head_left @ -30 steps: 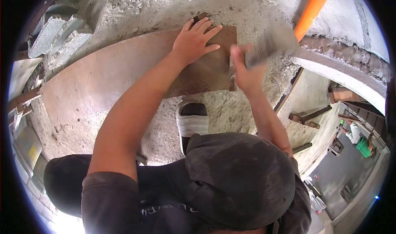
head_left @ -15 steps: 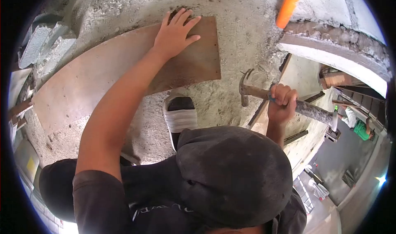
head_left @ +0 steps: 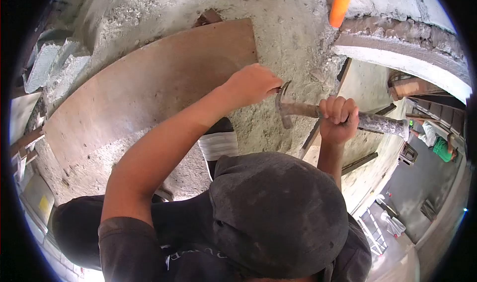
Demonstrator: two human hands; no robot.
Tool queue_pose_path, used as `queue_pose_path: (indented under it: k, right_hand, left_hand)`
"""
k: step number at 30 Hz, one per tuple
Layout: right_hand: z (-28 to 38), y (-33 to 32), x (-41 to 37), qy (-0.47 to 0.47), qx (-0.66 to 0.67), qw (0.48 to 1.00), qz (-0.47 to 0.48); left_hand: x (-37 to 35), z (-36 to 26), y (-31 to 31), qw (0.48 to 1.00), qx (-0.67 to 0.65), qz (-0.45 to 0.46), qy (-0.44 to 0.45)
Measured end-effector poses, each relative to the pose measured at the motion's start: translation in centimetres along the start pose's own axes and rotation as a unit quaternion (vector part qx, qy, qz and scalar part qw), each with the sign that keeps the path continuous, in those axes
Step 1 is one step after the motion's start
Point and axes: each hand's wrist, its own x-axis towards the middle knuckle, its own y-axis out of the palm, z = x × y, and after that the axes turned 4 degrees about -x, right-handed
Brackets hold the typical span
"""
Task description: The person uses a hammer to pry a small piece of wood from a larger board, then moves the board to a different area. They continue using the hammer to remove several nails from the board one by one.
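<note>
In my right hand (head_left: 339, 119) is a claw hammer (head_left: 375, 123), its handle pointing right and its head to the left. The fingers are wrapped round the handle, close to the head. My left hand (head_left: 254, 84) is closed in a pinch right at the tip of the hammer's claw. Whatever its fingertips hold is too small or too hidden to make out. Behind the left hand lies a brown curved-edge board (head_left: 149, 78) on the rough concrete surface, its right end close to the wrist.
A shoe with white straps (head_left: 218, 145) stands below the board. An orange pipe (head_left: 342, 3) comes down at the top right, beside a broken concrete edge (head_left: 397, 58). Pale foam-like blocks (head_left: 57, 65) are at left. A person in green (head_left: 440, 149) is far off at right.
My left hand has come off the board's upper edge and moved down and right to the hammer's claw, closing its fingers. The hammer has shifted slightly left.
</note>
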Motion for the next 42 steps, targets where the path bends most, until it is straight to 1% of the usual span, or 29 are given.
queue_pose_path:
  k: [2,4,5,7,8,10,11,13,14,16,17,19,20,22,23,24,25,26,27,28,29,31,32,34,37,38,40,41,42]
  right_hand:
    - [-0.3,-0.6,-0.4,0.004,0.002,1.0,0.002]
    - [-1.0,-1.3,-1.2,0.057,0.023,0.998,0.0]
    - [-1.2,-1.5,-1.6,0.053,0.023,0.998,-0.003]
    - [-1.4,-1.7,-2.6,0.135,-0.049,0.988,-0.048]
    - [-1.8,-1.8,-3.1,0.15,-0.058,0.985,-0.068]
    - [-1.8,-1.4,-3.5,0.167,-0.06,0.982,-0.071]
    - [-1.9,-1.0,-3.7,0.185,-0.061,0.978,-0.07]
    - [-2.0,0.3,-3.3,0.202,-0.041,0.974,-0.089]
    - [-2.1,1.1,-2.9,0.219,-0.024,0.97,-0.105]
    - [-2.6,2.9,-2.0,0.23,-0.029,0.965,-0.123]
    - [-3.0,3.6,-1.3,0.237,-0.039,0.961,-0.14]
    - [-3.9,4.9,0.1,0.234,-0.055,0.961,-0.138]
    - [-4.1,5.7,1.0,0.235,-0.095,0.959,-0.129]
    - [-5.2,6.8,2.3,0.221,-0.169,0.952,-0.124]
    - [-5.8,7.0,2.8,0.221,-0.169,0.953,-0.119]
    - [-6.3,7.2,3.4,0.229,-0.221,0.94,-0.122]
    - [-6.8,7.5,4.0,0.237,-0.272,0.925,-0.123]
    - [-7.0,7.7,4.5,0.237,-0.272,0.925,-0.118]
    - [-7.1,8.0,5.0,0.246,-0.294,0.915,-0.126]
    - [-7.3,8.3,5.5,0.254,-0.317,0.904,-0.133]
    - [-7.6,8.4,5.8,0.254,-0.318,0.904,-0.129]
    - [-7.8,8.8,6.4,0.262,-0.281,0.912,-0.144]
    - [-7.8,9.0,6.4,0.261,-0.283,0.912,-0.142]
    - [-7.8,9.7,6.2,0.264,-0.353,0.888,-0.134]
    - [-8.6,10.1,5.0,0.229,-0.381,0.889,-0.107]
    - [-8.9,10.0,4.3,0.233,-0.383,0.887,-0.107]
    - [-9.9,9.6,3.1,0.162,-0.37,0.906,-0.124]
    - [-10.4,8.9,1.8,0.164,-0.37,0.907,-0.121]
    - [-10.6,8.1,0.0,0.093,-0.318,0.938,-0.099]
  left_hand:
    - [0.3,0.5,-0.5,1.0,-0.009,-0.015,0.006]
    - [1.1,1.3,-1.3,0.993,-0.032,-0.096,-0.061]
    - [1.7,1.7,-1.7,0.994,-0.03,-0.094,-0.056]
    - [2.7,2.1,-2.9,0.962,-0.181,0.003,-0.205]
    - [2.8,2.0,-3.1,0.962,-0.181,0.006,-0.203]
    - [2.7,2.1,-3.1,0.929,-0.328,-0.052,-0.16]
    - [2.6,2.1,-3.2,0.93,-0.328,-0.048,-0.161]
    - [2.3,2.4,-3.6,0.861,-0.456,-0.015,-0.225]
    - [2.1,2.6,-3.8,0.86,-0.455,-0.016,-0.229]
    - [1.4,3.2,-4.0,0.796,-0.54,-0.025,-0.274]
    - [0.9,3.4,-4.2,0.795,-0.54,-0.027,-0.275]
    - [-0.1,3.6,-5.1,0.76,-0.574,-0.051,-0.301]
    - [-0.6,3.9,-5.5,0.759,-0.574,-0.055,-0.301]
    - [-1.5,4.5,-6.1,0.79,-0.521,-0.061,-0.316]
    - [-2.0,4.7,-6.3,0.79,-0.521,-0.066,-0.315]
    - [-2.6,4.7,-6.5,0.88,-0.356,-0.056,-0.31]
    - [-3.1,4.6,-6.7,0.937,-0.178,-0.044,-0.296]
    - [-3.8,4.4,-6.5,0.937,-0.178,-0.048,-0.298]
    - [-4.6,4.4,-5.6,0.966,-0.08,-0.085,-0.231]
    - [-5.2,4.6,-4.8,0.979,0.02,-0.121,-0.161]
    - [-5.4,4.9,-4.1,0.978,0.02,-0.124,-0.163]
    - [-5.5,5.4,-2.9,0.983,0.08,-0.121,-0.111]
    - [-5.4,5.8,-2.3,0.983,0.08,-0.123,-0.112]
    - [-5.3,6.4,-1.5,0.976,0.145,-0.141,-0.078]
    - [-5.4,7.3,-0.8,0.97,0.186,-0.153,-0.033]
    - [-5.5,7.3,-0.4,0.971,0.182,-0.153,-0.035]
    - [-5.5,7.5,-0.6,0.967,0.203,-0.152,-0.02]
    - [-5.6,7.6,-0.6,0.967,0.202,-0.152,-0.023]
    - [-5.7,7.5,-0.5,0.962,0.216,-0.164,-0.015]
